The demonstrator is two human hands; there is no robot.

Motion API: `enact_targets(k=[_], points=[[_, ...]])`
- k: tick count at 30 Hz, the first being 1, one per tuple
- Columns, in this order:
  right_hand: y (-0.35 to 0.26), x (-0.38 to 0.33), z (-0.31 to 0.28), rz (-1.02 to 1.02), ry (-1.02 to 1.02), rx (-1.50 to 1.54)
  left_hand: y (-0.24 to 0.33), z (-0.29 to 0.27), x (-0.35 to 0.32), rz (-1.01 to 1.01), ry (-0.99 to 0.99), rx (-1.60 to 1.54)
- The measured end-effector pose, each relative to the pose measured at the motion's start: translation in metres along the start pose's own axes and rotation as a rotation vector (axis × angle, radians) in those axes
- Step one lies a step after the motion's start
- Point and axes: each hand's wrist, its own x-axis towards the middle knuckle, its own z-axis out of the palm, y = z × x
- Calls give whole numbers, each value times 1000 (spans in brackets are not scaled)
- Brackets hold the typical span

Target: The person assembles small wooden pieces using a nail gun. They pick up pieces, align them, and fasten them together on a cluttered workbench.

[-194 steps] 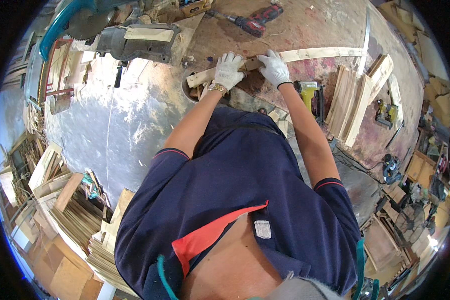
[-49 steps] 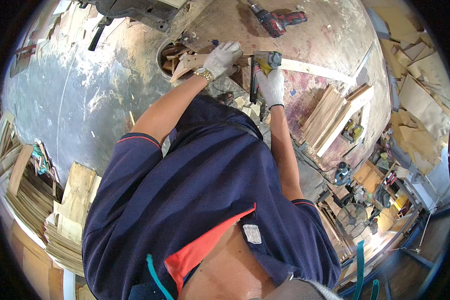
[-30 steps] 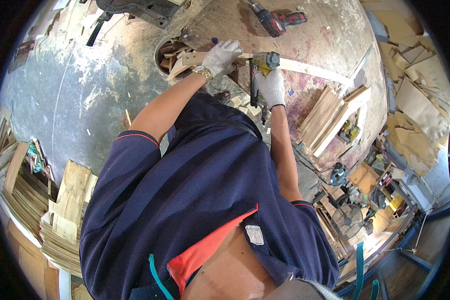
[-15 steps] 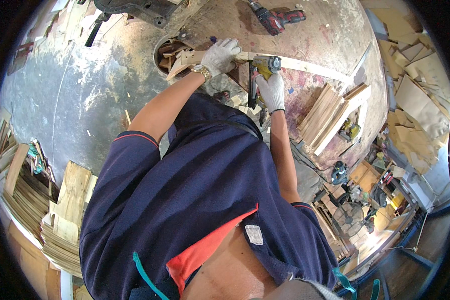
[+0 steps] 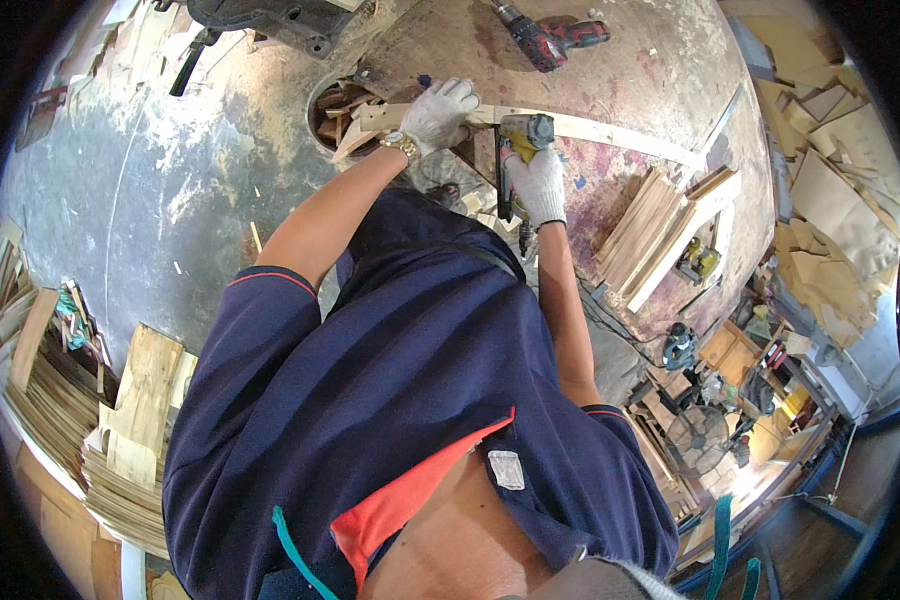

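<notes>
A long, pale wooden strip [image 5: 610, 131] is laid from side to side across the worktop [image 5: 630, 85], ahead of the person's body, and is covered near its left end by the gloved left hand [image 5: 438, 117]. That hand is laid over the strip from above, with the wood visible on both sides of it; whether the fingers are closed around the underside cannot be told. By the gloved right hand [image 5: 537, 185], a yellow nail gun [image 5: 532, 137] is held in a closed grip, its head placed at the near edge of the strip, just right of the left hand; whether the two are touching cannot be made out. The strip's left end is seen beside wood scraps [image 5: 342, 103], while its longer part is stretched rightward beyond both hands. A red and black drill [image 5: 548, 45] is set down beyond the strip, and stacked wood pieces [image 5: 650, 230] are placed to the right of the right hand.
</notes>
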Motion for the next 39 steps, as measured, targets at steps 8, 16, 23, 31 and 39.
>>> enact_targets(k=[8, 16, 23, 31, 39], points=[[5, -7, -7, -94, 178, 136, 0, -8, 8, 2, -131, 29], [6, -35, -37, -4, 317, 376, 11, -37, 49, -295, -717, -82], [-2, -54, -42, 23, 249, 623, 38, -35, 20, -187, -252, -235], [-51, -64, -19, -114, 515, 786, 107, -14, 24, -207, -146, -675], [-34, -61, -9, -89, 534, 818, 119, -12, 12, -83, -103, -454]])
